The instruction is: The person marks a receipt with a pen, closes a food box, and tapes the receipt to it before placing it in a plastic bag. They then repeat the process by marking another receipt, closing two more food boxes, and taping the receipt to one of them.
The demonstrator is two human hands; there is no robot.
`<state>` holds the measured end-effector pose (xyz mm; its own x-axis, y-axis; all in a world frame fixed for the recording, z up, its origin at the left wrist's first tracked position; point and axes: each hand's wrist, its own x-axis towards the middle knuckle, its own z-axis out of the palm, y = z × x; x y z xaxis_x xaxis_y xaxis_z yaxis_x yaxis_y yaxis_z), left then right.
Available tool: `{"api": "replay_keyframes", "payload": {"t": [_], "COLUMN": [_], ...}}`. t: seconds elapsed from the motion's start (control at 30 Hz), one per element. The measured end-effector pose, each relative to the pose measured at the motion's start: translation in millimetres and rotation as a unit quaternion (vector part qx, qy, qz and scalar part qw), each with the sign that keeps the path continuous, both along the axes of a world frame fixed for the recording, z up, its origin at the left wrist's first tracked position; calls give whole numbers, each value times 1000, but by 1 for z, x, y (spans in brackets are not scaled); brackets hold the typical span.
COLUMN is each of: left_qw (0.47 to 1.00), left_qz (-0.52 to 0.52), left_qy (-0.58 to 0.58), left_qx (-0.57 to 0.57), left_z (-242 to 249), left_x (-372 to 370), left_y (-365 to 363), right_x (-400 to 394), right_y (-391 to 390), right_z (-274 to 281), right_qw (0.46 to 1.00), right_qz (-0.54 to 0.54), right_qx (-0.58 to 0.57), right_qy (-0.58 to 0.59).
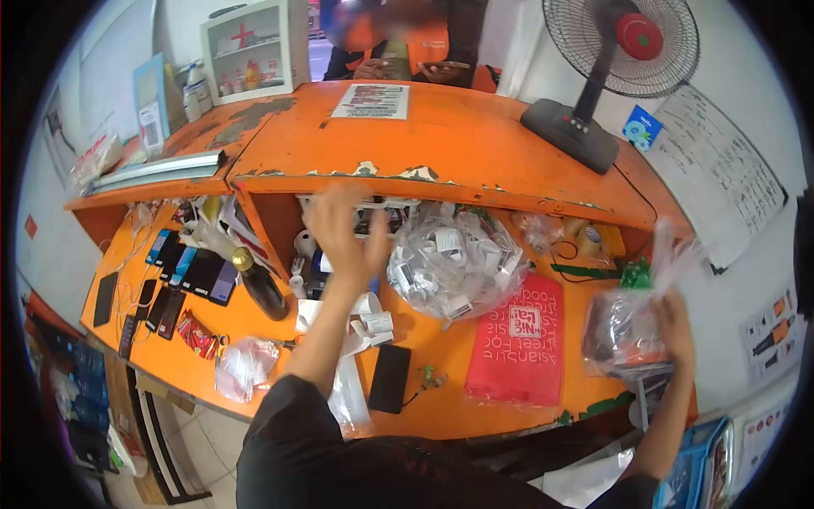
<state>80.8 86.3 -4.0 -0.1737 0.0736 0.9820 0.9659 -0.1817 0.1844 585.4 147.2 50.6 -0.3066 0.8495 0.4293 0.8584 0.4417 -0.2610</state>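
Observation:
My left hand (343, 233) is raised over the desk in front of the shelf edge, somewhat blurred. Its fingers are spread and hold nothing. At the right, my right hand (676, 329) grips the side of a clear plastic bag (623, 335), whose loose top stands up. Inside the bag is a dark container, with something green near the top. A red printed bag (515, 343) lies flat to its left. Between my hands sits a large clear bag of crumpled paper slips (454, 259). White paper rolls (370, 318) and a black phone (390, 378) lie below my left hand.
An orange counter (373, 153) with chipped edges runs across the back, carrying a fan (585, 127) and a sign (371, 101). Behind it a person in an orange vest (424, 47) holds a phone. Several phones (199, 273), a dark bottle (261, 284) and cables are at left.

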Motion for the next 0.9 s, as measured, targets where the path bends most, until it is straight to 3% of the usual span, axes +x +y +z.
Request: {"api": "replay_keyframes", "payload": {"t": [0.07,0.1,0.13,0.17,0.2,0.23,0.27,0.3,0.33,0.37,0.4,0.43,0.5,0.57,0.63,0.67,0.7,0.73,0.77,0.8,0.83,0.87,0.9], "left_qw": [994,995,994,991,995,996,995,995,992,993,991,989,989,990,987,984,981,979,967,975,969,950,933], "left_qz": [111,100,89,79,79,69,77,86,109,104,116,129,124,114,143,159,171,167,217,132,165,259,267], "left_qy": [20,18,24,32,27,30,36,43,56,59,66,73,76,78,76,75,92,113,133,168,175,178,242], "left_qx": [-1,-1,-52,-102,-58,-58,-47,-34,-19,-7,-1,4,16,16,16,30,21,12,21,58,53,-4,25], "left_z": [25,24,17,12,11,9,7,5,6,4,0,-2,-3,-3,-4,-7,-13,-18,-13,-21,-18,-19,-14], "left_x": [-28,-39,-49,-53,-50,-51,-55,-57,-57,-60,-63,-66,-67,-69,-66,-67,-74,-80,-80,-95,-100,-99,-106], "left_y": [21,30,42,51,55,57,58,60,62,65,68,71,72,74,76,78,78,80,81,92,90,84,85], "right_x": [-42,-68,-86,-122,-154,-198,-239,-275,-296,-338,-373,-403,-448,-467,-471,-474,-468,-461,-443,-430,-416,-404,-416], "right_y": [-4,0,7,14,31,41,47,73,135,125,154,186,223,248,261,268,250,239,195,153,141,142,149], "right_z": [59,74,95,108,115,121,133,129,123,133,122,114,100,94,85,67,63,60,67,70,64,58,20], "right_qw": [997,988,984,985,970,965,948,922,964,954,873,922,955,951,987,970,934,926,977,996,988,967,987], "right_qz": [20,58,20,67,91,87,92,124,123,108,166,135,66,71,124,188,272,273,183,21,84,226,131], "right_qx": [-30,21,-51,28,-1,50,-70,-84,-22,-72,-159,-92,28,17,54,65,-92,-192,-37,-14,-62,-94,91], "right_qy": [69,142,172,159,223,243,297,356,234,269,429,352,286,300,84,142,211,177,100,82,112,75,28]}}
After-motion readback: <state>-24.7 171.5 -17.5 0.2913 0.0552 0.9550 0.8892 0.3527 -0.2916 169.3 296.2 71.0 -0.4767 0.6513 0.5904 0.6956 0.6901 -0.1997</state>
